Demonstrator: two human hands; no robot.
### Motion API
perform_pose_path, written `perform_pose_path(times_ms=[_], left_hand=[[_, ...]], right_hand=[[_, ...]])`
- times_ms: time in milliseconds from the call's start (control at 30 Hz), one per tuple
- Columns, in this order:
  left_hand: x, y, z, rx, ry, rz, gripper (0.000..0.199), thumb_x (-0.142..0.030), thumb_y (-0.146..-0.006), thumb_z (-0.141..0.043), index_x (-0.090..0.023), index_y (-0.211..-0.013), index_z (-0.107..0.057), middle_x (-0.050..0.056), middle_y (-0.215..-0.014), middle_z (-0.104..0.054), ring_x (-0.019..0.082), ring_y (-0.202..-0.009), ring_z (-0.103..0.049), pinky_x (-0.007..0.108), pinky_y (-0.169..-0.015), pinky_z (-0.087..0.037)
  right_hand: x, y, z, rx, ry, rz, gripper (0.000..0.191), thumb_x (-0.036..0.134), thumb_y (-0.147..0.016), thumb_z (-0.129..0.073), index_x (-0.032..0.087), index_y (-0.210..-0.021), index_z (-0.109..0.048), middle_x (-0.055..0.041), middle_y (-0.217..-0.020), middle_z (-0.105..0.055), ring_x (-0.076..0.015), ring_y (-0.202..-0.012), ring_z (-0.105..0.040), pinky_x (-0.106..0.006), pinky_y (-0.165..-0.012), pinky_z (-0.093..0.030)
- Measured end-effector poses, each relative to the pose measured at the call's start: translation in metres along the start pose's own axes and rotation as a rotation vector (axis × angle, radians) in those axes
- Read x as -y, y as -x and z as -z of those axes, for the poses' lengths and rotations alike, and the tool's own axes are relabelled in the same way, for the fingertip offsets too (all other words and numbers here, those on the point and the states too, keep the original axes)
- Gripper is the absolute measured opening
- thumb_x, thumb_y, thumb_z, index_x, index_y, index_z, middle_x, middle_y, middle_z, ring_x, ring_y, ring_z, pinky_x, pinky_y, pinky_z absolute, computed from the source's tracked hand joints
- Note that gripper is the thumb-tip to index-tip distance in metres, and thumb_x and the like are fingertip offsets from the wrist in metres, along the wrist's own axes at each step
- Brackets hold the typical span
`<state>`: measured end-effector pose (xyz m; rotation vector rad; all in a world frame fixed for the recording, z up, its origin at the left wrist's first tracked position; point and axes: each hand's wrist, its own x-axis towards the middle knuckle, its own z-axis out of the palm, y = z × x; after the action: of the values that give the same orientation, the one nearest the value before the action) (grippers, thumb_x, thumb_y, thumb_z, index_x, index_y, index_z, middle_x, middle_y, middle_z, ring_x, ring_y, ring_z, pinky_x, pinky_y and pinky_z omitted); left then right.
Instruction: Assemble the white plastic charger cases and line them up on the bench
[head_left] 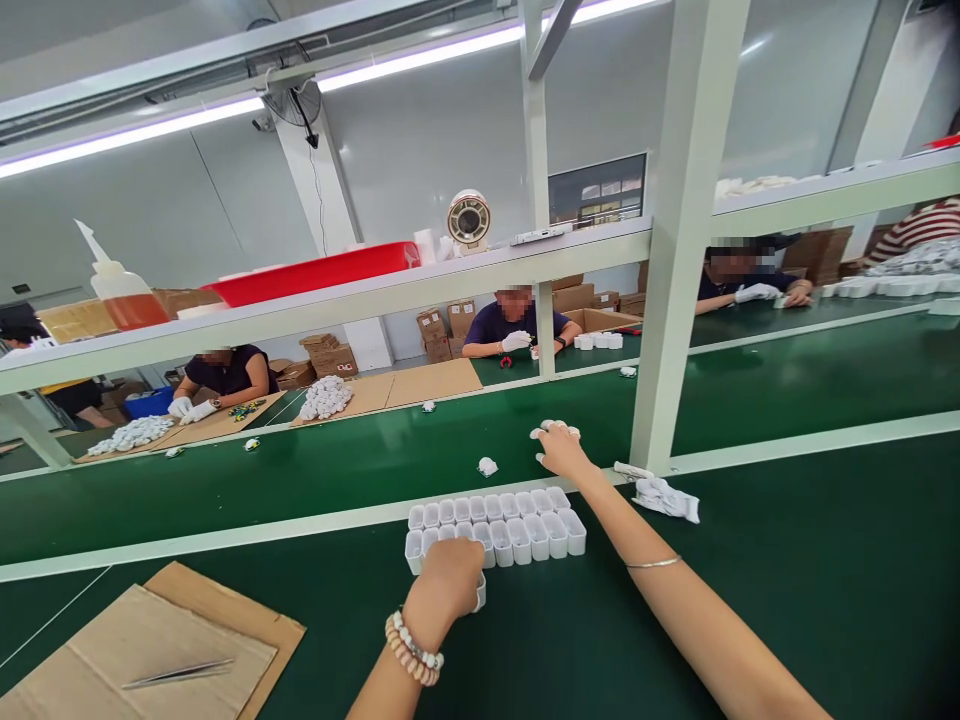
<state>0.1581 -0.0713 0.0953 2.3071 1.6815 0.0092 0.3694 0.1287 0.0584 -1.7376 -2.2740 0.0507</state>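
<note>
Two rows of small white cups (517, 535) stand on the green worktop in front of me. At the near left end of the rows, my left hand (450, 580) is closed around a white cup (481, 592), which shows only in part beneath the fingers. My right hand (559, 447) reaches over the green belt beyond the rail, its fingers bent and wearing white fingertip covers. Whatever lies under those fingers is hidden. A small white part (487, 467) rests on the belt to the left of my right hand.
Tweezers (178, 674) lie on cardboard (135, 650) at the left. White gloves (666, 498) lie beside an upright post (679, 250). A shelf (360, 298) crosses above the belt. Several people work on the far side.
</note>
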Motion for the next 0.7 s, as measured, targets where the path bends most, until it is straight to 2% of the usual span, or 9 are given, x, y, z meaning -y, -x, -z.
perform_pose_path(times_ms=[67,167,333,433,500,600,700], left_hand=[[-0.003,0.006,0.012,-0.018,-0.071,0.003,0.032,0.003,-0.06,-0.052,-0.013,-0.086,-0.064,0.019,-0.093,-0.064,0.037,-0.088,-0.062,0.043,-0.073,-0.043],[-0.002,0.02,0.036,-0.107,-0.153,-0.016,0.032,0.002,-0.063,-0.047,-0.013,-0.088,-0.062,0.018,-0.101,-0.061,0.034,-0.093,-0.059,0.04,-0.074,-0.043],[0.005,0.048,0.069,-0.441,-0.14,-0.058,0.02,-0.006,-0.072,-0.051,-0.017,-0.084,-0.063,0.011,-0.096,-0.058,0.026,-0.087,-0.057,0.035,-0.072,-0.045],[0.013,0.058,0.077,-0.645,-0.032,-0.155,0.025,-0.016,-0.075,-0.06,-0.022,-0.099,-0.064,0.01,-0.106,-0.06,0.028,-0.1,-0.055,0.037,-0.082,-0.045],[0.018,0.061,0.077,-0.728,0.047,-0.176,0.032,-0.019,-0.076,-0.062,-0.023,-0.108,-0.062,0.009,-0.113,-0.061,0.027,-0.103,-0.056,0.037,-0.085,-0.045],[0.02,0.061,0.076,-0.78,0.139,-0.149,0.038,-0.024,-0.078,-0.063,-0.024,-0.116,-0.058,0.006,-0.103,-0.065,0.022,-0.084,-0.06,0.032,-0.074,-0.047],[0.015,0.06,0.076,-0.803,0.106,-0.126,0.04,-0.023,-0.079,-0.061,-0.025,-0.118,-0.055,0.003,-0.094,-0.064,0.018,-0.072,-0.057,0.029,-0.067,-0.046]], right_hand=[[0.011,-0.001,-0.002,0.027,-0.028,0.068,0.036,0.028,-0.091,-0.059,0.016,-0.125,-0.053,-0.0106,-0.137,-0.045,-0.0297,-0.127,-0.041,-0.054,-0.104,-0.035],[0.024,-0.002,-0.009,0.132,-0.105,0.149,0.035,0.03,-0.091,-0.059,0.016,-0.123,-0.055,-0.0099,-0.131,-0.051,-0.0268,-0.119,-0.05,-0.05,-0.099,-0.042],[0.026,-0.004,-0.02,0.273,-0.224,0.15,0.032,0.032,-0.092,-0.057,0.017,-0.121,-0.055,-0.0093,-0.123,-0.056,-0.0221,-0.105,-0.059,-0.043,-0.088,-0.051],[0.021,-0.006,-0.022,0.301,-0.27,0.125,0.032,0.03,-0.092,-0.058,0.016,-0.121,-0.055,-0.0093,-0.122,-0.057,-0.0222,-0.105,-0.059,-0.043,-0.088,-0.051],[0.018,-0.007,-0.022,0.297,-0.296,0.108,0.033,0.03,-0.092,-0.058,0.016,-0.121,-0.055,-0.0095,-0.123,-0.056,-0.0225,-0.106,-0.058,-0.044,-0.088,-0.051],[0.014,-0.01,-0.025,0.281,-0.32,0.077,0.031,0.031,-0.092,-0.057,0.016,-0.12,-0.056,-0.0091,-0.121,-0.058,-0.0219,-0.104,-0.059,-0.043,-0.088,-0.051],[0.012,-0.014,-0.03,0.262,-0.322,0.044,0.031,0.031,-0.092,-0.057,0.016,-0.12,-0.056,-0.0092,-0.122,-0.057,-0.0222,-0.105,-0.058,-0.043,-0.089,-0.051]])
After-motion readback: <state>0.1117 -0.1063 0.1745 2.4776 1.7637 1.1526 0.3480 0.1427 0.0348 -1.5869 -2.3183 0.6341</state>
